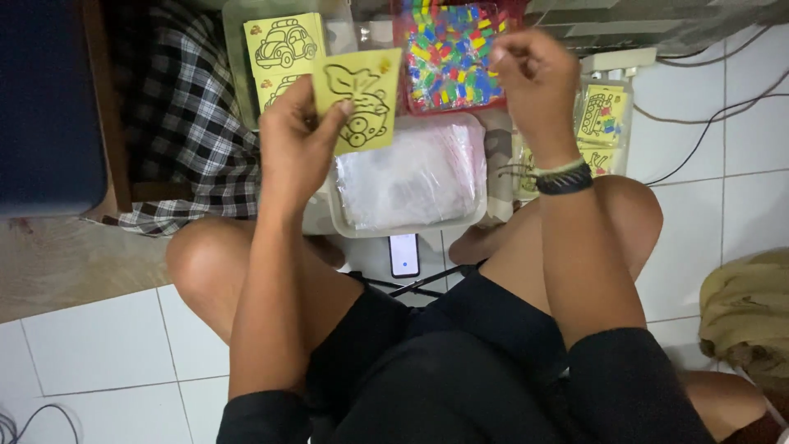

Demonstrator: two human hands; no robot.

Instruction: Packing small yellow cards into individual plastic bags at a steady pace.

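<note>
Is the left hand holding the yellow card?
Yes, the left hand grips the yellow card by its lower edge, thumb on its face.

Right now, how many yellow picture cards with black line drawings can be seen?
5: one in the left hand, two stacked behind it at and, two partly coloured at right and. More may be hidden.

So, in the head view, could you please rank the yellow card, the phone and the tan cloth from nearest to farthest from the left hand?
1. Yellow card: held in the left hand.
2. Phone: on the floor, between the knees.
3. Tan cloth: far right edge.
</note>
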